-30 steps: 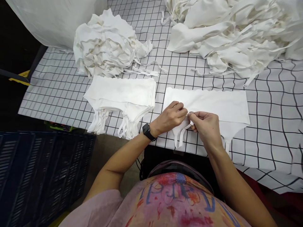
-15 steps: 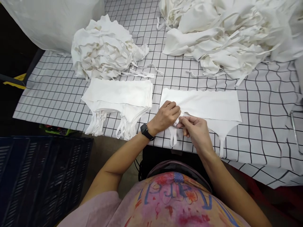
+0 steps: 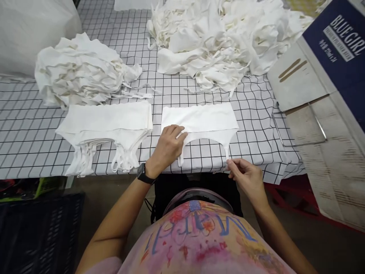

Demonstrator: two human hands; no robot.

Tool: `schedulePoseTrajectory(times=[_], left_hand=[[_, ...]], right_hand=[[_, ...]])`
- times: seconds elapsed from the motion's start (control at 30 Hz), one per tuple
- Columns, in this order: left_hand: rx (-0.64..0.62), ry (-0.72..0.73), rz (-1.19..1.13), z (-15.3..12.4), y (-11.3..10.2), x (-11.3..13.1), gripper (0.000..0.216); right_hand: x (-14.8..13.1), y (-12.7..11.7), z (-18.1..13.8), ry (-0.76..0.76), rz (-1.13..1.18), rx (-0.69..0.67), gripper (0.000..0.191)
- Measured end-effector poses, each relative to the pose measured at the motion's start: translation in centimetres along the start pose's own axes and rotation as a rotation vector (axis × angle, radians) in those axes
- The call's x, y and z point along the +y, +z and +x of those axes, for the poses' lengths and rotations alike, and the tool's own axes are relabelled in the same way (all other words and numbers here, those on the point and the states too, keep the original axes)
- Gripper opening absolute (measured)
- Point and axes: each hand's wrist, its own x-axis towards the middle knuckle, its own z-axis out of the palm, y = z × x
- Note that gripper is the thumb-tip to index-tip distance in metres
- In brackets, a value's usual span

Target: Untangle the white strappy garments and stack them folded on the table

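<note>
A white camisole-like top (image 3: 202, 118) with thin straps lies spread on the checked tablecloth, its scalloped edge away from me. My left hand (image 3: 170, 144) rests on its left part, fingers laid over the fabric and thumb out of sight; one strap (image 3: 180, 160) hangs down beside it. At the table's front edge, the thumb and fingertips of my right hand (image 3: 245, 172) pinch the end of the right shoulder strap (image 3: 227, 151), which is pulled straight toward me. To the left lies a neat stack of matching white tops (image 3: 107, 118), straps bunched toward me.
Behind the stack sits a loose heap of white garments (image 3: 82, 70); a larger heap (image 3: 205, 42) spreads at the back. A cardboard box (image 3: 310, 125) with a wire frame (image 3: 302, 144) stands at the right. A pale plastic bag (image 3: 37, 34) fills the far left corner.
My right hand has left my left hand's side and moved right to the other strap, now pinching its end. My view has swung right, bringing the cardboard box into sight.
</note>
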Motion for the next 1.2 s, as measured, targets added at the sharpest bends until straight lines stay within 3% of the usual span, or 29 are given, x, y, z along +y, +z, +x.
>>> schedulePoseTrajectory(times=[0.13,0.23,0.33,0.43,0.53,0.63,0.8,0.97,1.2], left_hand=[[0.009,0.072,-0.12,1.0,1.0,3.3,0.032],[-0.068,0.118,-0.165,2.5,2.4,5.7,0.037],[-0.161,0.24,-0.208,3.7,3.7,8.1,0.037],[-0.241,0.393,-0.252,4.0,4.9,9.9,0.034],[-0.249,0.398,-0.263,3.6,5.8,10.8,0.031],[-0.226,0.333,-0.278,3.0,6.3,10.9,0.03],[-0.239,0.285,-0.304,2.8,6.3,10.9,0.031],[-0.201,0.268,-0.319,2.7,6.5,11.3,0.031],[-0.161,0.243,-0.35,2.5,6.7,11.7,0.034]], right_hand=[[5.0,-2.4,-0.2,0.167,-0.011,-0.18,0.046],[7.7,-1.4,0.3,0.166,0.072,-0.154,0.049],[8.6,0.6,0.7,0.084,0.184,-0.118,0.05],[8.4,1.8,0.7,0.034,0.233,-0.163,0.049],[8.0,1.3,0.1,-0.052,0.178,-0.202,0.046],[7.7,-0.9,-1.1,-0.106,0.139,-0.316,0.042],[5.7,-5.9,-3.7,-0.006,0.158,-0.471,0.043],[3.8,-9.2,-5.6,0.026,0.166,-0.416,0.044],[3.5,-9.5,-7.3,0.141,0.267,-0.201,0.052]])
